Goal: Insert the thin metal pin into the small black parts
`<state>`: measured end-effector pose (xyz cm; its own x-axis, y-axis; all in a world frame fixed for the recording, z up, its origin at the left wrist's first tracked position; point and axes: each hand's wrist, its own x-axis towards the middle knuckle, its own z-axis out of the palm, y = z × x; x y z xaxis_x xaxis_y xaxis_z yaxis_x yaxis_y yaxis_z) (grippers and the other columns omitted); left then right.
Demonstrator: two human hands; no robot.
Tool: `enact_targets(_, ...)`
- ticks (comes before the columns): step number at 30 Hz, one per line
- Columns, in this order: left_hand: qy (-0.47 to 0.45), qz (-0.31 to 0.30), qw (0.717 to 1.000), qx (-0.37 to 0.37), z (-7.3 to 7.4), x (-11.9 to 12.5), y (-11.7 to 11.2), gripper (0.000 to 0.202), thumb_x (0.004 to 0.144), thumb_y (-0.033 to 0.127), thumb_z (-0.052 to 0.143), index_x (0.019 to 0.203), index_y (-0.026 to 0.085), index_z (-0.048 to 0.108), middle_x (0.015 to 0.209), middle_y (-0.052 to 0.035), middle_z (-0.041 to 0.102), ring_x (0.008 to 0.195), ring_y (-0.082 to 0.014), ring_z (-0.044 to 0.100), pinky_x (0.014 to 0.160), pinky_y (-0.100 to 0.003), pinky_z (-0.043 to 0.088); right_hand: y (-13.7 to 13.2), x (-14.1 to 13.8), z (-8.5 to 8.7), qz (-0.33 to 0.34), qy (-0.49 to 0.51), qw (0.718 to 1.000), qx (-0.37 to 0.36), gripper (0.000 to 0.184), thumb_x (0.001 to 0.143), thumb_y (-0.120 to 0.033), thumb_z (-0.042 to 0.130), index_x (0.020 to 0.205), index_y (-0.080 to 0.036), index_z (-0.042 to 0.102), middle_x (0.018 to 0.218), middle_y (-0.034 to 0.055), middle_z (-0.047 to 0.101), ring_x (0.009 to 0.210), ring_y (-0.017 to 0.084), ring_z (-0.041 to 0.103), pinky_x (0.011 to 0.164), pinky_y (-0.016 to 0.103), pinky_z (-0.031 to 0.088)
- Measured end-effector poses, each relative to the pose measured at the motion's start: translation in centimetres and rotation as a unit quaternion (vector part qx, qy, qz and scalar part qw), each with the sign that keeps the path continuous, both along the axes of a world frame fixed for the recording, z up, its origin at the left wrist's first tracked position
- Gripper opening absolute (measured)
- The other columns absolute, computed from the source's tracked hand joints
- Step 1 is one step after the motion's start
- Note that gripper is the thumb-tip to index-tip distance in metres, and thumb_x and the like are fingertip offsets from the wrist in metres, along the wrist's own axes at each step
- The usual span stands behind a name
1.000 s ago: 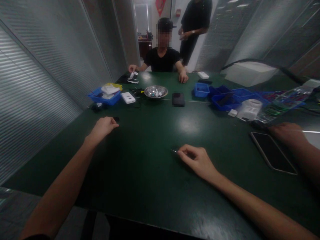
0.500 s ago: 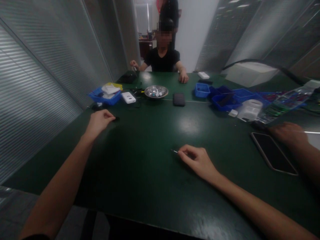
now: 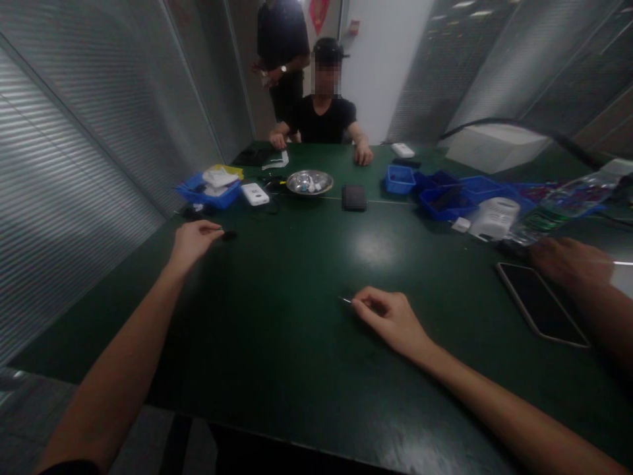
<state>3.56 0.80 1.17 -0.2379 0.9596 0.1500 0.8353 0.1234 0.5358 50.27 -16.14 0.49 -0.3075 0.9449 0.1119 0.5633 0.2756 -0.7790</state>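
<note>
My left hand (image 3: pixel 194 243) is over the left part of the green table, thumb and fingers pinched together. Whatever is at its fingertips is too small to name. Just beside them is a small dark patch (image 3: pixel 229 235), an object or a shadow, I cannot tell which. Lower down, near the middle, my right hand (image 3: pixel 390 315) rests on the tabletop. Its closed fingers grip a thin pointed metal piece (image 3: pixel 345 300), whose tip sticks out to the left. The rest of that piece is hidden in the hand.
Ahead are a metal dish (image 3: pixel 310 183) with small items, a black square (image 3: pixel 354 197), a white power bank (image 3: pixel 255 194) and blue trays (image 3: pixel 448 201). At right lie a phone (image 3: pixel 541 303), a bottle (image 3: pixel 558 208) and another person's hand (image 3: pixel 571 264). A person (image 3: pixel 324 119) sits opposite.
My left hand has shifted slightly left and down. My right hand has stayed still. Opposite, the seated person's hand has lowered to the table, a white sheet now shows there, and the standing person has moved left.
</note>
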Motion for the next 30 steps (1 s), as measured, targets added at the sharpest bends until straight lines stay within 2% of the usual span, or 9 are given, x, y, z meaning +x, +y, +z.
enact_targets(5,0.031,-0.016,0.999,-0.012,-0.3,-0.2,0.1,0.036,0.083,0.042,0.074,0.112,0.020,0.078,0.104,-0.0099,0.076,0.092,-0.0258,0.070,0.079,-0.032,0.053,-0.1,-0.1,0.1,-0.001,-0.003,1.000,0.000,0.028,0.100,-0.040,0.056,0.088,-0.020,0.072,0.074,0.0006,0.069,0.064,0.016,0.062,0.059,0.027,0.044)
enact_targets(13,0.009,-0.029,0.999,-0.033,-1.0,-0.9,0.5,0.037,0.084,0.042,0.074,0.114,0.021,0.078,0.106,-0.0085,0.077,0.094,-0.0244,0.071,0.078,-0.030,0.053,-0.1,-0.2,0.4,0.000,-0.001,1.000,-0.007,0.027,0.099,-0.039,0.056,0.089,-0.020,0.072,0.074,0.0005,0.069,0.063,0.016,0.062,0.059,0.027,0.043)
enact_targets(17,0.010,-0.034,0.999,-0.024,-0.8,-0.3,0.3,0.039,0.084,0.046,0.074,0.115,0.023,0.078,0.104,-0.0074,0.077,0.089,-0.0231,0.071,0.072,-0.028,0.052,-0.1,-0.2,0.3,-0.004,-0.001,1.000,-0.010,0.027,0.099,-0.039,0.057,0.088,-0.020,0.072,0.072,-0.0001,0.068,0.062,0.015,0.060,0.058,0.027,0.041)
enact_targets(21,0.017,-0.033,0.999,-0.016,-0.8,0.7,0.1,0.034,0.084,0.042,0.075,0.111,0.022,0.079,0.096,-0.0068,0.077,0.082,-0.0219,0.070,0.067,-0.027,0.052,0.0,-0.3,0.1,-0.003,-0.001,1.000,-0.010,0.028,0.099,-0.040,0.056,0.088,-0.019,0.072,0.072,0.0002,0.068,0.064,0.016,0.061,0.059,0.027,0.042)
enact_targets(25,0.009,-0.031,0.999,0.003,-1.0,1.1,0.0,0.032,0.084,0.038,0.076,0.110,0.021,0.080,0.097,-0.0066,0.078,0.084,-0.0221,0.071,0.070,-0.027,0.052,0.0,-0.3,0.1,-0.001,-0.002,1.000,-0.016,0.029,0.100,-0.041,0.056,0.090,-0.019,0.072,0.073,0.0005,0.069,0.063,0.016,0.061,0.058,0.027,0.042)
enact_targets(30,0.000,-0.010,1.000,0.011,-1.4,0.9,0.3,0.033,0.083,0.043,0.077,0.109,0.023,0.080,0.095,-0.0050,0.078,0.085,-0.0225,0.072,0.070,-0.028,0.052,-0.1,-0.3,0.3,0.000,-0.004,1.000,-0.016,0.028,0.099,-0.041,0.056,0.090,-0.020,0.072,0.074,0.0004,0.069,0.064,0.016,0.061,0.058,0.027,0.042)
